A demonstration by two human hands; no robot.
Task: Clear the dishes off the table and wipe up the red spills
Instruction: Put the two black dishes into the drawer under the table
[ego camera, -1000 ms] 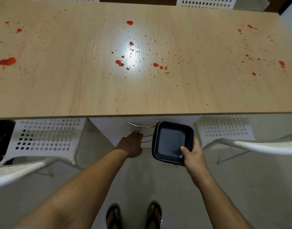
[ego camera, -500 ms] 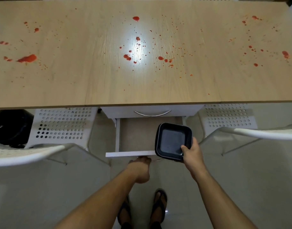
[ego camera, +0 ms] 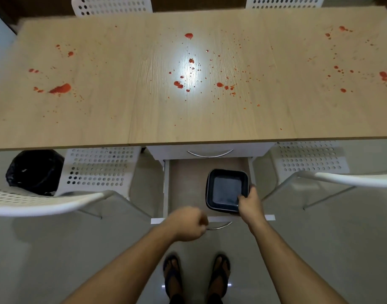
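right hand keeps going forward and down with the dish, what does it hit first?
Probably the drawer floor: the right hand holds the black dish over its open right side. Nothing shows between them, though depth is unclear.

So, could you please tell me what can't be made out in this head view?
- Left hand: blurred; whether it grips the drawer handle is unclear.
- Black dishes: stacked; their count is unclear, a corner hidden under the right hand.
- Open drawer: its back lies under the table.
- Black bag: contents unseen.

Dish point(ego camera: 226, 189) over open drawer point(ego camera: 188, 185) below table point(ego camera: 100, 119), bin point(ego camera: 34, 170) perhaps left
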